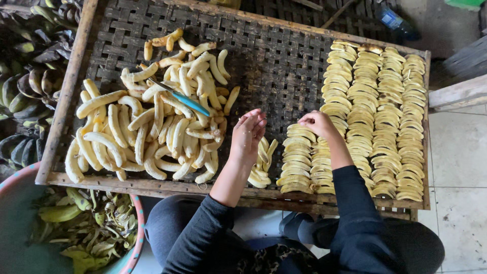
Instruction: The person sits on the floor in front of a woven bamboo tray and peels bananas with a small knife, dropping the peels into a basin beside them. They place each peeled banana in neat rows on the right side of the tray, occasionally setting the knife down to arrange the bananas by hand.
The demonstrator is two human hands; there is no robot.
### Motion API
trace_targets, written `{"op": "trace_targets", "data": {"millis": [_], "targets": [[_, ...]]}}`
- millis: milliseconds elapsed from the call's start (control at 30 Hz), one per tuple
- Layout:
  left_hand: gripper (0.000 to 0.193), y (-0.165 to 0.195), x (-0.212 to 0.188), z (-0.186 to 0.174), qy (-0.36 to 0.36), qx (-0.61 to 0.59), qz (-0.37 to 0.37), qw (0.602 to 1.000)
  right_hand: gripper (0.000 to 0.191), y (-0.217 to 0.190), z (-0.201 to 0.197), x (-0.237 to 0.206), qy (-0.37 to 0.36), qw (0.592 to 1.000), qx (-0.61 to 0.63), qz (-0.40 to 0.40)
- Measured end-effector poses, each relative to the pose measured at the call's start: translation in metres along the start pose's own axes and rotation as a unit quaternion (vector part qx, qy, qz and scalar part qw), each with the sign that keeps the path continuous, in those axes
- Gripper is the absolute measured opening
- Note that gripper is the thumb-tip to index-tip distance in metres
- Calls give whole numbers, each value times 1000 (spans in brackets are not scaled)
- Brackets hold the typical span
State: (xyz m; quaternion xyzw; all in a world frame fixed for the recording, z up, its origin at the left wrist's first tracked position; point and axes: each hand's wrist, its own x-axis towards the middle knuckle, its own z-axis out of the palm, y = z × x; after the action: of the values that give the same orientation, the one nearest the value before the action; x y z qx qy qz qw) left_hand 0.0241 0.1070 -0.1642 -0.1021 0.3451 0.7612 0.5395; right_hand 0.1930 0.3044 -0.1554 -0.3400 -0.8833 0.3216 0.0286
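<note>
On the woven tray [284, 56], the right hand [317, 123] was pinching a slice [300, 133] onto the rows so they dried flat. Left hand [248, 133] hovered half-open, empty far as I could tell, near the peeled pile [152, 127].

Woven tray [284, 61]: peeled bananas [152, 127] heaped at its left w/ blue-handled knife [185, 99] on top; sliced rows [375, 122] at right. L hand [247, 133] open mid-tray; R hand [317, 123] fingertips on slices.

Blue-handled knife [183, 98]; basin of peels [91, 228]; possibly bottle [394, 21].
</note>
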Motion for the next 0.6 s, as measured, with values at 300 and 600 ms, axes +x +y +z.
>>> {"op": "trace_targets", "data": {"millis": [300, 600], "targets": [[14, 0, 12, -3, 3, -12, 9, 1000, 25, -83, 70, -21, -31, 997, 15, 76], [15, -3, 30, 5, 7, -14, 10, 1000, 60, -133, 96, -5, -6, 999, 11, -31]]}}
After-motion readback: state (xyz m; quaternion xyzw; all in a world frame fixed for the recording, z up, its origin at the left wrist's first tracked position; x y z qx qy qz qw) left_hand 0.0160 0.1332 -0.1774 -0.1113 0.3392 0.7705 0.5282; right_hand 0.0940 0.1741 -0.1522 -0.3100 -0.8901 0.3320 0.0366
